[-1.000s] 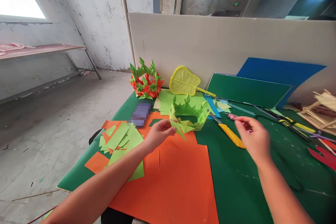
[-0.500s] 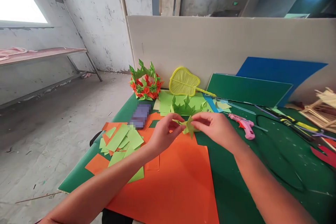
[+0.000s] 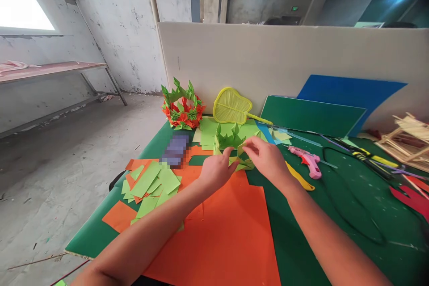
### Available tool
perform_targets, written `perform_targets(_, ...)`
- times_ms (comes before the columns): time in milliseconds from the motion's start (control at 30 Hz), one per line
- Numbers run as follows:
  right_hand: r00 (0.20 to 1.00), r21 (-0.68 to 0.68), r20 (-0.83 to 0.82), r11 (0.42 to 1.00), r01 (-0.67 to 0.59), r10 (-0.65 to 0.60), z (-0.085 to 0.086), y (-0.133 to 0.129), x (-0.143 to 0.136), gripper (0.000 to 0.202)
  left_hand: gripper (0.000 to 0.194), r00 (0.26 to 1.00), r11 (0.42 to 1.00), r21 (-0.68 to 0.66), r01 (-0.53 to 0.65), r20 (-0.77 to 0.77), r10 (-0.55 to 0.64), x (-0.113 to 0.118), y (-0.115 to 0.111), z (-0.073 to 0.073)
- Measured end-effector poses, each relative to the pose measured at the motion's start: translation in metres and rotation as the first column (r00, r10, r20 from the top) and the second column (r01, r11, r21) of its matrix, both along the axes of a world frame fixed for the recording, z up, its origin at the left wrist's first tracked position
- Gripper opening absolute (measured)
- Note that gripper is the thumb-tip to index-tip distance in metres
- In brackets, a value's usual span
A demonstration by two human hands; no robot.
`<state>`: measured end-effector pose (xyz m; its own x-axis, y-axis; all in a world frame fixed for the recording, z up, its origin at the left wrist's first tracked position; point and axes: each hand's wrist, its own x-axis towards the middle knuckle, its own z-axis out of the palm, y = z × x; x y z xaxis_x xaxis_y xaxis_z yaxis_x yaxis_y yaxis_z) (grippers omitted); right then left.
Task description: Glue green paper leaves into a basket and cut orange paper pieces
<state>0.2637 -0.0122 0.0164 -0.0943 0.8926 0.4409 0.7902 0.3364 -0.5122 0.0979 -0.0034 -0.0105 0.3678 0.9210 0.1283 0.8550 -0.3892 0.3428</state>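
Observation:
A ring-shaped crown of folded green paper (image 3: 235, 131), with upright points, stands on the table in front of me. My left hand (image 3: 218, 169) is closed at its near left side, thumb and fingers on the band. My right hand (image 3: 267, 155) pinches a small folded green paper piece (image 3: 241, 147) at the crown's near rim. Whether this piece is joined to the band I cannot tell. Both hands cover part of the near side. Beneath my forearms lies a large orange paper sheet (image 3: 231, 232).
Green paper cuttings (image 3: 149, 181) lie at left, near a blurred purple object (image 3: 176, 149). Behind stand a finished-looking red-and-green paper crown (image 3: 183, 114) and a yellow leaf-shaped fan (image 3: 231, 106). At right are a pink glue gun (image 3: 310, 163), a yellow-handled tool (image 3: 300, 176) and a black cable (image 3: 351, 228).
Both hands have lowered toward the crown, bringing the folded green piece from above it to its near rim. The yellow-handled tool beside my right wrist has come into sight.

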Motion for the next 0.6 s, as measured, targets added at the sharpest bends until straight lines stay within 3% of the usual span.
perform_targets(233, 1.000, -0.044, -0.008, 0.999, -0.024, 0.024, -0.009, 0.005, 0.000, 0.009, 0.044, 0.986, 0.999, -0.050, 0.013, 0.165, -0.005, -0.003, 0.007, -0.014)
perform_targets(600, 0.999, -0.057, -0.006, 0.997, -0.046, 0.046, -0.007, 0.004, -0.002, 0.008, 0.037, 0.965, 0.999, -0.033, 0.022, 0.262, -0.013, 0.002, 0.007, -0.018)
